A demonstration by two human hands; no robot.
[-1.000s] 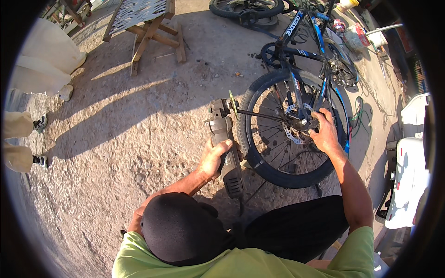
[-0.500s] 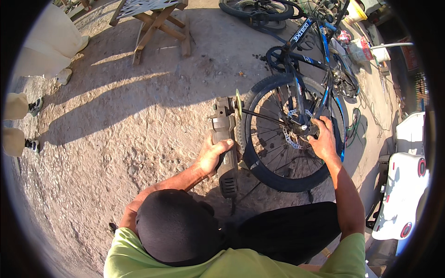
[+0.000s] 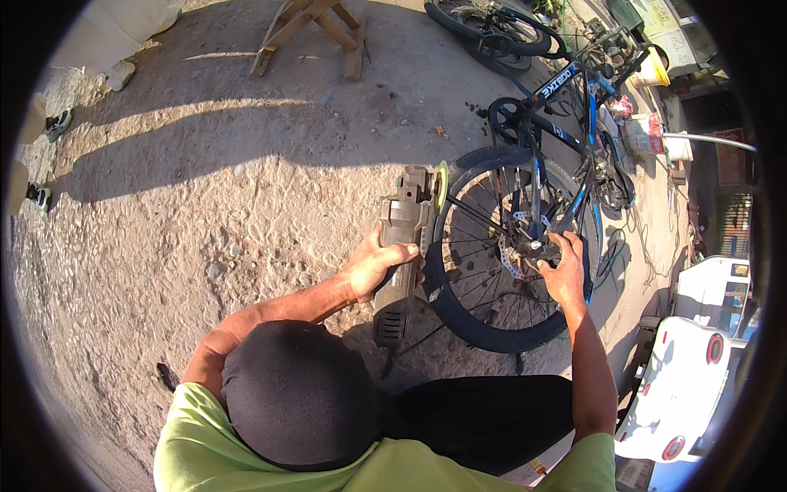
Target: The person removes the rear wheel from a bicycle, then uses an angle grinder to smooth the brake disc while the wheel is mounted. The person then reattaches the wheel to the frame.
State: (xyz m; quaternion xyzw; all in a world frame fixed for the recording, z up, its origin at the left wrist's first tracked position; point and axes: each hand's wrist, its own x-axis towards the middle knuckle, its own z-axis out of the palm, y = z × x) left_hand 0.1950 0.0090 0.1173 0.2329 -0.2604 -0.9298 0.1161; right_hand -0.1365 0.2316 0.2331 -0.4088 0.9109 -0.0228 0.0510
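Note:
My left hand (image 3: 375, 267) grips the body of a grey angle grinder (image 3: 403, 213), held upright in the picture with its thin greenish disc (image 3: 442, 184) beside the tyre (image 3: 479, 334) of a black and blue bicycle (image 3: 556, 135). Whether disc and tyre touch, I cannot tell. A cord runs from the grinder's lower end. My right hand (image 3: 564, 275) has its thumb and fingers curled around the wheel hub (image 3: 531, 245), next to the brake rotor (image 3: 513, 264) and fork; exactly which part they press is partly hidden.
A wooden stand (image 3: 299, 33) is at the upper left, near another person's shoes (image 3: 57, 123). A second bicycle wheel (image 3: 475, 25) lies at the top. To the right are buckets (image 3: 652, 70), a metal pipe (image 3: 709, 141), cables and white bodywork (image 3: 670, 385) with red round details.
The view has turned, so the wooden stand sits higher and the white bodywork lower. My left hand still grips the grinder, and my right hand stays at the hub.

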